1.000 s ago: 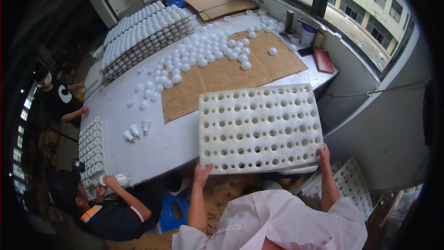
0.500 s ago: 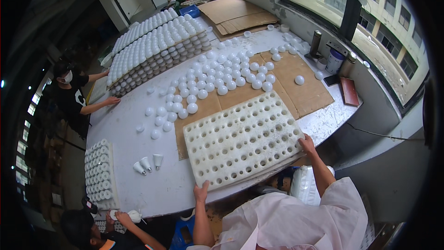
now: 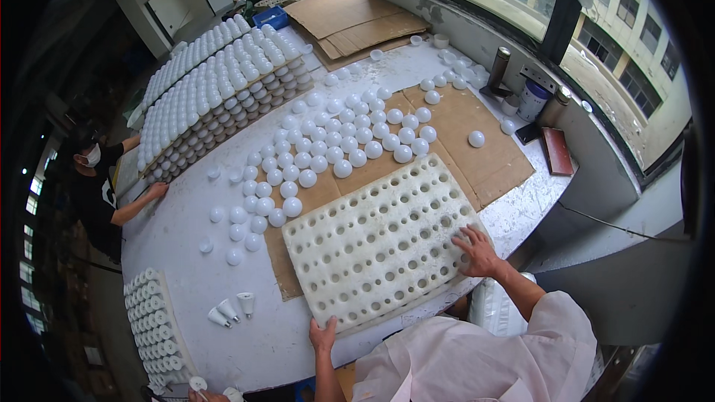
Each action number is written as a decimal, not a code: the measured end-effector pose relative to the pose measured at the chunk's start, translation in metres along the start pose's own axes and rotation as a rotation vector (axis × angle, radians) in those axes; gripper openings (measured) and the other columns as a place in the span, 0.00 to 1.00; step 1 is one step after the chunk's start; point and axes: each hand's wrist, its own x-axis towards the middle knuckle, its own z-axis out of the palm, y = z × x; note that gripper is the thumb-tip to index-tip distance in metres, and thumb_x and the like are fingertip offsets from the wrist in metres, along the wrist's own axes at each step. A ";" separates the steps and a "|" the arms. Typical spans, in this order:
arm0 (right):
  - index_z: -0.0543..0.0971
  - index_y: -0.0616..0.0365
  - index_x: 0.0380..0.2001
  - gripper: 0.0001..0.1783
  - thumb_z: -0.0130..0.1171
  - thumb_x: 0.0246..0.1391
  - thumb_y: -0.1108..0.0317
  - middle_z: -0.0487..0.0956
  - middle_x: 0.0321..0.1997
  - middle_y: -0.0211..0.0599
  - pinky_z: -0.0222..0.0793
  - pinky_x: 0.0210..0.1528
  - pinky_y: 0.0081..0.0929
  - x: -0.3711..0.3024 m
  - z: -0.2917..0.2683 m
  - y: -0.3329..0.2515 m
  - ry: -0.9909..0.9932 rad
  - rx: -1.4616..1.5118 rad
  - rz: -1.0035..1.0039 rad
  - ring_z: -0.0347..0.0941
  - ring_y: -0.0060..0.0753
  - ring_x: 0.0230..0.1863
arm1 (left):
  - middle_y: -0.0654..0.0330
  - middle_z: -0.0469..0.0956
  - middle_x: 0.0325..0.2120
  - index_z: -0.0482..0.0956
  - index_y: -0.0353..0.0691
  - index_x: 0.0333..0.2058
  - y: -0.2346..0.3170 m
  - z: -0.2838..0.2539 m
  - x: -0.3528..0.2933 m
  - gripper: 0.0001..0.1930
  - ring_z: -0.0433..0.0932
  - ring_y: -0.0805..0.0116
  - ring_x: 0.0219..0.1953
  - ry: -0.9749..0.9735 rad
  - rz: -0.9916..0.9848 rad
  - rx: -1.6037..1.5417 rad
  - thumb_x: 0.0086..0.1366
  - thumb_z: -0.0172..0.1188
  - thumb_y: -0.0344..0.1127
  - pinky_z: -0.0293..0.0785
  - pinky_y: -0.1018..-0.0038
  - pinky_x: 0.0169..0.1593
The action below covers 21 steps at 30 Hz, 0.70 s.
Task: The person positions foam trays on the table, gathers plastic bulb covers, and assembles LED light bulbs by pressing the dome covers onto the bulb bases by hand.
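White, hole-riddled, seemingly foam tray (image 3: 383, 242)

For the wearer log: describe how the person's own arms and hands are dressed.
Both forearms are bare; no gloves, rings or watch can be made out on the left hand or the right hand. A loose pale pink garment covers the torso, and its wide short sleeve ends above the right elbow.
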 end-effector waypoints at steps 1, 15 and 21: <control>0.62 0.44 0.63 0.50 0.69 0.30 0.59 0.56 0.65 0.54 0.47 0.66 0.56 0.005 -0.001 -0.018 0.001 -0.003 0.008 0.48 0.57 0.68 | 0.48 0.81 0.37 0.76 0.32 0.42 0.003 -0.004 0.002 0.25 0.80 0.54 0.40 -0.004 -0.005 0.045 0.51 0.68 0.45 0.72 0.65 0.46; 0.59 0.37 0.64 0.52 0.72 0.31 0.59 0.56 0.67 0.42 0.43 0.67 0.57 0.020 0.043 -0.044 -0.200 -0.171 -0.205 0.47 0.54 0.69 | 0.44 0.80 0.32 0.80 0.33 0.35 0.028 -0.042 0.028 0.22 0.80 0.48 0.36 -0.108 0.069 0.246 0.47 0.69 0.45 0.73 0.61 0.41; 0.60 0.37 0.63 0.48 0.67 0.35 0.63 0.63 0.58 0.40 0.42 0.67 0.59 0.033 0.058 -0.067 -0.181 -0.341 -0.220 0.55 0.48 0.64 | 0.46 0.81 0.26 0.81 0.32 0.27 0.017 -0.042 0.043 0.19 0.81 0.52 0.30 -0.183 0.115 0.464 0.47 0.70 0.45 0.74 0.63 0.38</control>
